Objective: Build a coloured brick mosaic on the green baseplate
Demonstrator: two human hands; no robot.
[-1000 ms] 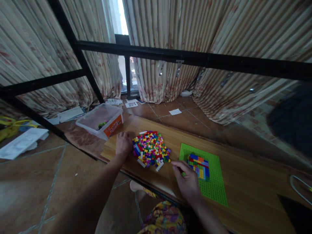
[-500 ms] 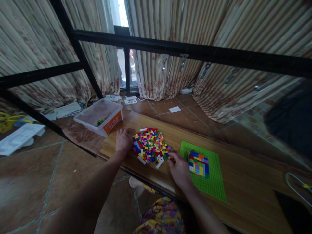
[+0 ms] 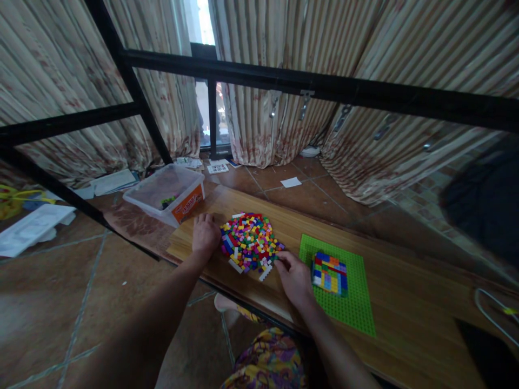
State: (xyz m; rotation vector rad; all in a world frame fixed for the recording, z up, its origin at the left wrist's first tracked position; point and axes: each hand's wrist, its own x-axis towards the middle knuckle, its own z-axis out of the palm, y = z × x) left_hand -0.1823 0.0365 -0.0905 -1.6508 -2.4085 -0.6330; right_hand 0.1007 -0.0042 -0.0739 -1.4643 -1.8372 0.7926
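A heap of small multicoloured building bricks [image 3: 251, 240] lies on the wooden tabletop [image 3: 259, 294]. My left hand [image 3: 206, 233] rests on the wood against the heap's left side, fingers lying forward and slightly bent, holding nothing that I can see. At the heap's right edge my right hand [image 3: 294, 275] has thumb and forefinger pinched on a small brick, mostly hidden by the fingertips. To the right of that hand lies a green studded baseplate [image 3: 357, 313]. On it sits a low, blocky build [image 3: 330, 273] of bricks in several colours.
A clear plastic box [image 3: 162, 189] with an orange label and a few bricks inside stands beyond the left end of the table. Black metal bars [image 3: 251, 73] cross in front of the curtains. A white cable [image 3: 492, 313] lies at the far right.
My right hand has shifted slightly left, with its fingertips closer in to the heap's edge. My left hand has stayed in place.
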